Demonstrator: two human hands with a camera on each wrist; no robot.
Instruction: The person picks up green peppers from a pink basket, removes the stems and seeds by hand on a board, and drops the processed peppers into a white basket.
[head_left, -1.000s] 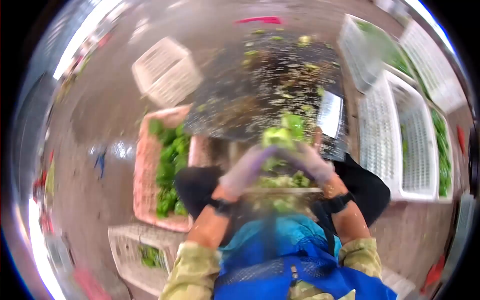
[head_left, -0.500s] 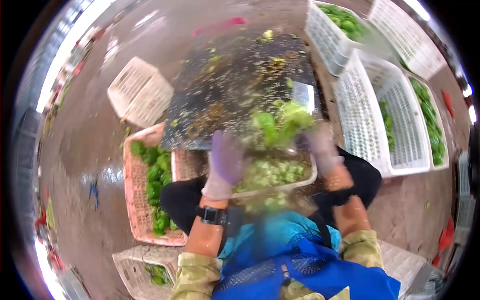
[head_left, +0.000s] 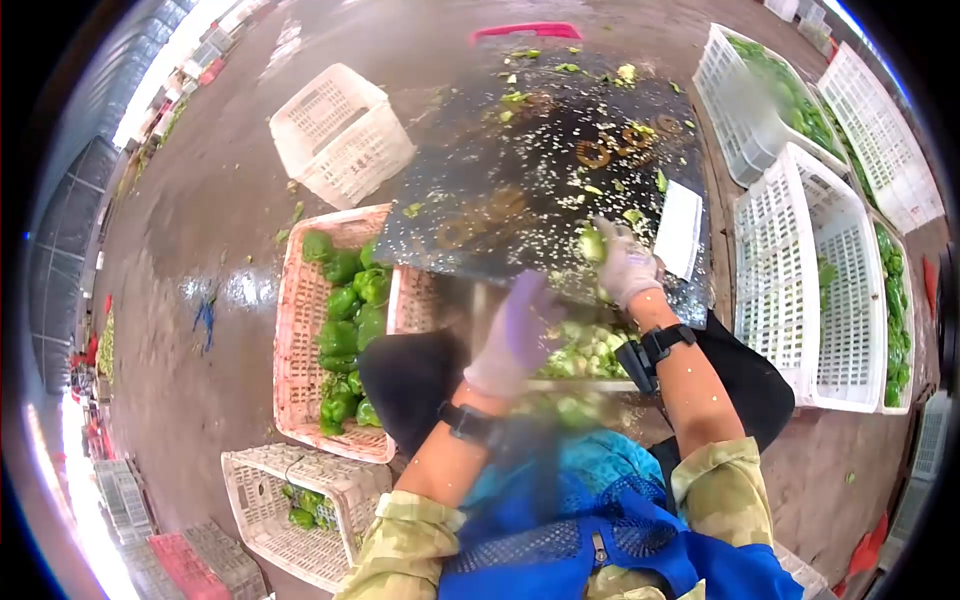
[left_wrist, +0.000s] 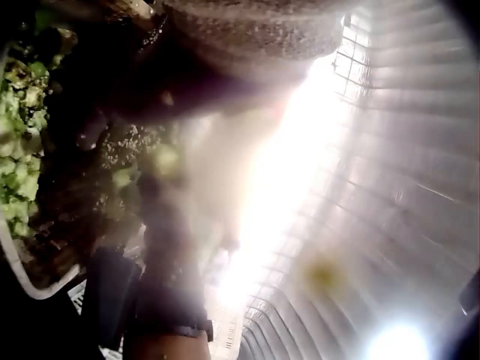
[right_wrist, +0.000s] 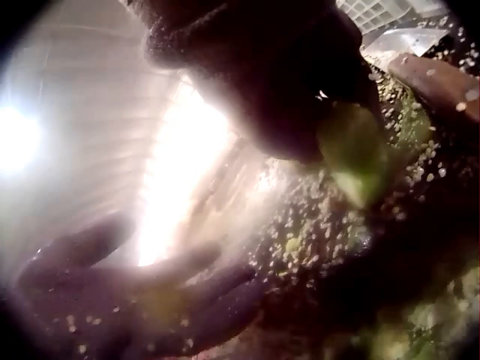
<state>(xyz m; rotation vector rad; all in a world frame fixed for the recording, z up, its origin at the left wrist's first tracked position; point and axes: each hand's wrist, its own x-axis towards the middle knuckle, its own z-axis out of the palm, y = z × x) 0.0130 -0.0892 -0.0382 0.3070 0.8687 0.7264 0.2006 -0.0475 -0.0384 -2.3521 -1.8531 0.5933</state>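
My left hand (head_left: 515, 335), in a pale glove with a purple tint, hovers over the near edge of the dark board (head_left: 480, 250), fingers extended and holding nothing. In the right wrist view its spread fingers (right_wrist: 195, 300) show at the lower left. My gloved right hand (head_left: 626, 268) is over the board's near right part, with its fingers on a pale green pepper piece (right_wrist: 354, 154). Beside that hand lies a bright rectangular blade (head_left: 680, 230), like a cleaver's. Below both hands, a tray (head_left: 590, 384) contains chopped green bits.
White seeds and green scraps litter the board. A pink crate (head_left: 290, 330) of green peppers (head_left: 340, 338) stands at the left, with a white crate (head_left: 260, 500) nearer me. Another white crate (head_left: 345, 140) sits far left. Tall white crates (head_left: 770, 280) line the right side.
My hands, together around green pepper a second ago, have parted. The larger blurred green mass near my right hand is gone from there; a smaller piece shows at its fingers.
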